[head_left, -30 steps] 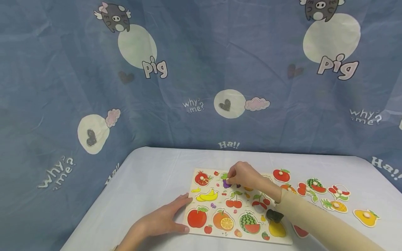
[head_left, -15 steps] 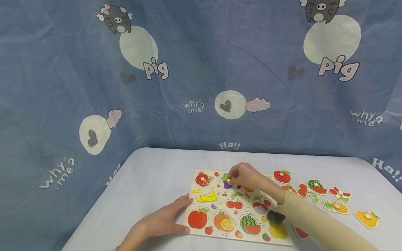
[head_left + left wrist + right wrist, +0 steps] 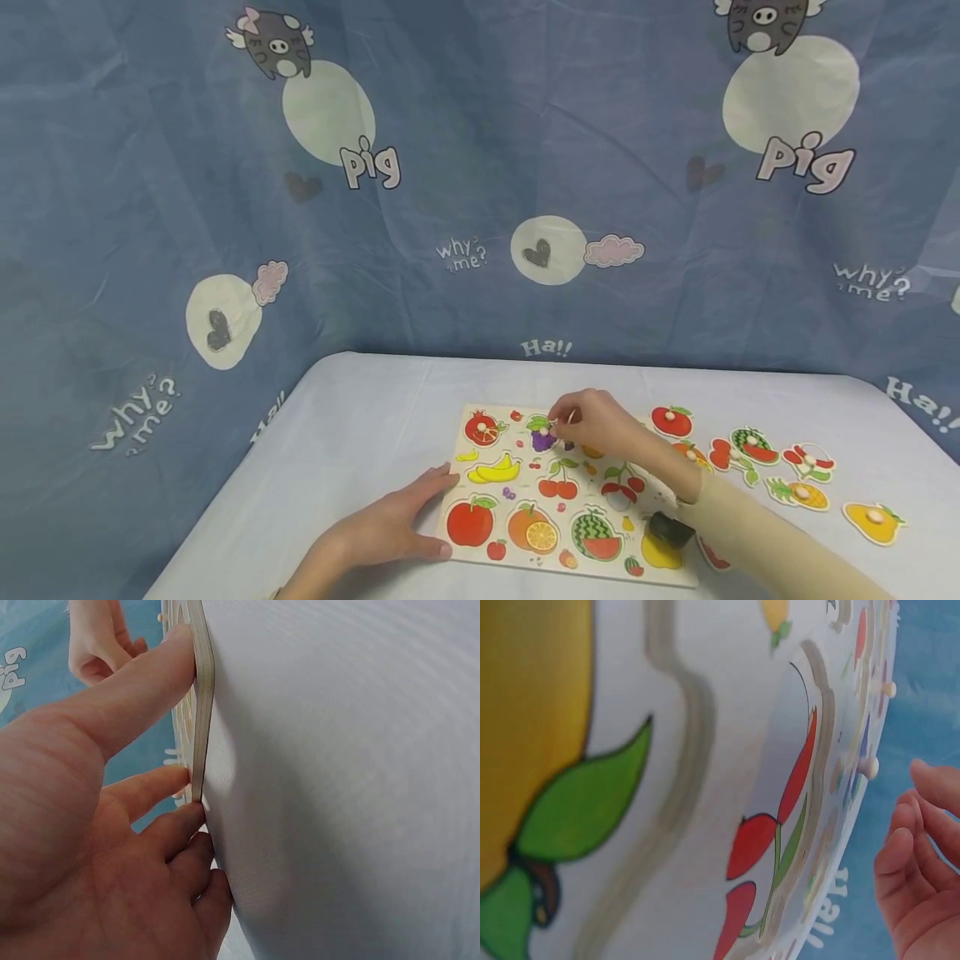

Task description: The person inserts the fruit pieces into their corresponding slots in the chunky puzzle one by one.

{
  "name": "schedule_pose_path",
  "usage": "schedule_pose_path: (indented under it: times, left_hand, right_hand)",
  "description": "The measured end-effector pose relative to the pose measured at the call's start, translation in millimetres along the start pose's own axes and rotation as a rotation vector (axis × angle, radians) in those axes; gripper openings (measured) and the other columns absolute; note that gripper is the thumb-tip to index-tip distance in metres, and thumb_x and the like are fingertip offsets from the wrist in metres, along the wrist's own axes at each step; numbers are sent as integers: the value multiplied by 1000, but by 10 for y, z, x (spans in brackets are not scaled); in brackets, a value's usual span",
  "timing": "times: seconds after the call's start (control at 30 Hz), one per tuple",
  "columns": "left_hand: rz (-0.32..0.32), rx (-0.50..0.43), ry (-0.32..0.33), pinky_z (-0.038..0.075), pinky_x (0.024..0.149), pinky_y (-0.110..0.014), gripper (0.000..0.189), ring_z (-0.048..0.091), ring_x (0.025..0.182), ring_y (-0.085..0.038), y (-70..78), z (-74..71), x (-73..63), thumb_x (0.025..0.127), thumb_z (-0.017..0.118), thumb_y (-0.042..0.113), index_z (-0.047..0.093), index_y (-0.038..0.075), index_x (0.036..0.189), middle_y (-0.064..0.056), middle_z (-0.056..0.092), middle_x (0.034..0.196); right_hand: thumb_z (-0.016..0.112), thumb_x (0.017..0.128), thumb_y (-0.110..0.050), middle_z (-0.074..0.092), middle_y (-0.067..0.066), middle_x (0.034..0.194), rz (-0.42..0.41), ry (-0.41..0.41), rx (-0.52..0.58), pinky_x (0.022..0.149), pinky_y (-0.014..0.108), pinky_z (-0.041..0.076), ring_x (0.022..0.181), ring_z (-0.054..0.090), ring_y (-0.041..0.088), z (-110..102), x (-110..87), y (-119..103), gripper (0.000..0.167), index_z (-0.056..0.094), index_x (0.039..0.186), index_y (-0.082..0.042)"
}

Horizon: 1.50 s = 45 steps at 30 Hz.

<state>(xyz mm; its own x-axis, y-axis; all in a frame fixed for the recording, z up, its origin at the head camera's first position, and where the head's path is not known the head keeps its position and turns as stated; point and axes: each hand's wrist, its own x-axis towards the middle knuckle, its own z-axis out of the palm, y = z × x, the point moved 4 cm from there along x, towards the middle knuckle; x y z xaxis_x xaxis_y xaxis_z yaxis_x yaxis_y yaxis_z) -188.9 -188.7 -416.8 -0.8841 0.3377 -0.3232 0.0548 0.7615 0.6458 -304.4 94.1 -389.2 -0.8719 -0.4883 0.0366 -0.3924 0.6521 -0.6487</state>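
Note:
A cream wooden fruit puzzle board (image 3: 603, 567) lies on the white table. Near its far edge sits a purple grape piece (image 3: 541, 442) in its recess, with a peg on top. A pomegranate piece (image 3: 481, 428) is to its left. My right hand (image 3: 597, 425) hovers just right of the grape piece, thumb and fingertips close together. In the right wrist view, that hand (image 3: 922, 862) is apart from the pegs (image 3: 868, 767). My left hand (image 3: 382, 523) rests at the board's near-left corner. In the left wrist view, thumb and index finger (image 3: 154, 787) touch the board's edge (image 3: 201, 720).
Loose pegged pieces lie right of the board: a red apple (image 3: 672, 421), a watermelon (image 3: 756, 445), a pineapple (image 3: 798, 492), a yellow pear (image 3: 874, 522) and others. My right sleeve (image 3: 757, 533) crosses the board's right side. A blue patterned cloth (image 3: 450, 308) hangs behind.
My right fingers have let go of the grape piece's peg and drawn back slightly to the right. The grape piece stays in its recess. My left hand has not moved.

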Motion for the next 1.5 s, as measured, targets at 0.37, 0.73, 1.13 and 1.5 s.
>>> schedule_pose_path:
  times: [0.37,0.73,1.13,1.5]
  left_hand:
    - [3,7,7,29,107,-66,86,27,144,-32,18,-6,-7,73,85,36,45,22,148,-8,32,158]
    - [35,-11,-4,27,108,-65,85,26,144,-33,24,-13,-21,75,83,37,43,20,149,-9,31,158]
    - [11,-12,-6,27,108,-66,86,26,144,-34,12,-8,-15,74,84,36,44,21,148,-9,30,158]
    - [12,-18,-9,26,108,-67,86,26,143,-35,6,-7,-11,74,84,36,44,20,148,-10,31,158]
  right_hand:
    - [75,88,-19,62,-9,82,-83,13,-12,61,29,49,75,55,16,-139,-126,31,18,73,106,-14]
    - [74,89,-17,64,-9,84,-133,22,-6,60,27,51,77,57,15,-347,-336,87,22,72,110,-9]
    - [73,89,-19,65,-8,84,-106,36,-4,60,27,52,75,58,15,-541,-557,213,21,72,108,-9]
    - [71,91,-22,66,-7,84,-60,63,-32,64,28,51,76,58,11,-674,-808,269,22,72,110,-10]
